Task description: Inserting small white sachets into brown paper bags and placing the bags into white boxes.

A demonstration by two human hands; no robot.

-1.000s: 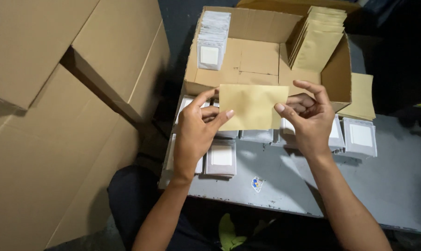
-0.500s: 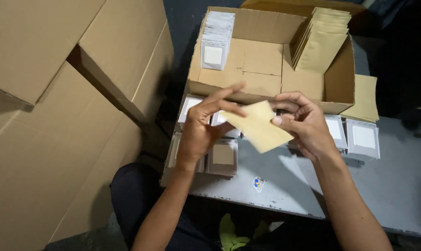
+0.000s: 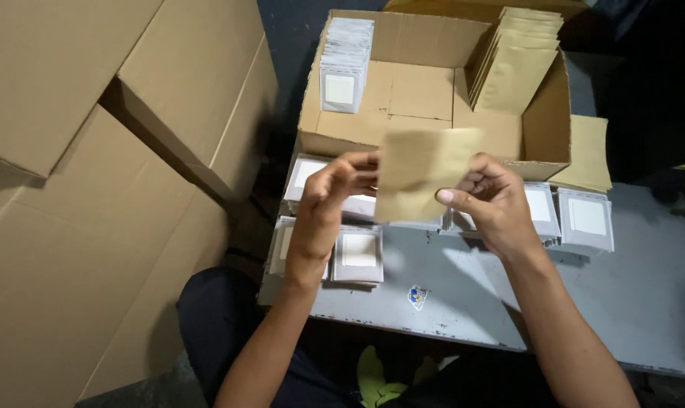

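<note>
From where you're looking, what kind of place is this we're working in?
Probably a packing or warehouse workstation. An open cardboard box on a grey metal table holds rows of brown envelopes and clear sleeves, large cartons stand alongside, and both hands hold one brown envelope.

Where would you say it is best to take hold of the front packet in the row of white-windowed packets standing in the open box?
Grip the front packet by its top edge, coming from above. The row stands upright against the cardboard box wall, so its sides are crowded, while the top is free. Both hands, left hand and right hand, currently hold the brown envelope.
</note>
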